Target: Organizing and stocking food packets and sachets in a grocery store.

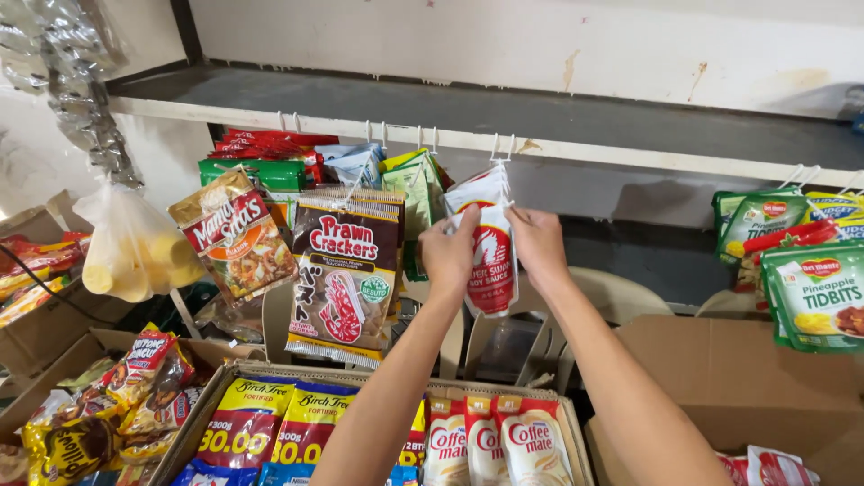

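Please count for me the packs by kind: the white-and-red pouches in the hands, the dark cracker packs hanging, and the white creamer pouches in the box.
White-and-red pouches held by left hand and right hand: 1
Dark cracker packs: 1
White creamer pouches in the box: 3
Total: 5

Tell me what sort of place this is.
Most likely a small grocery stall or its stockroom. Snack packets hang in rows from hooks along a shelf edge, open cardboard boxes below hold more sachets, and both hands hold a white-and-red sauce pouch.
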